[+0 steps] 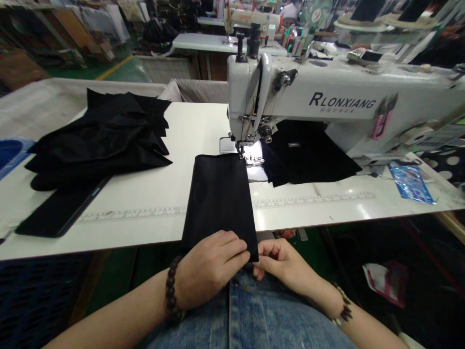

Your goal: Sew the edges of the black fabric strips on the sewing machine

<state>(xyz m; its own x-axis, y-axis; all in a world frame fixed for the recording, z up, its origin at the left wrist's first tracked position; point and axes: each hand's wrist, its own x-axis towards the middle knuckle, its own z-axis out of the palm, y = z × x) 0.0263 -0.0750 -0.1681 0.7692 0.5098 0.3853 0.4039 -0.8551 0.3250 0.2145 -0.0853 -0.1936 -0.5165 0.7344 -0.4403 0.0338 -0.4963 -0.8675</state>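
Observation:
A long black fabric piece (220,198) lies from the needle of the white sewing machine (327,102) down over the table's front edge. My left hand (210,264) rests on its near end with fingers closed on the cloth. My right hand (281,264) pinches the fabric's near right corner. Both hands sit just below the table edge, above my jeans.
A pile of black fabric pieces (105,135) lies at the left of the white table (152,213), with a flat black strip (54,213) in front. More black fabric (308,155) sits under the machine arm. A blue packet (412,182) lies at the right.

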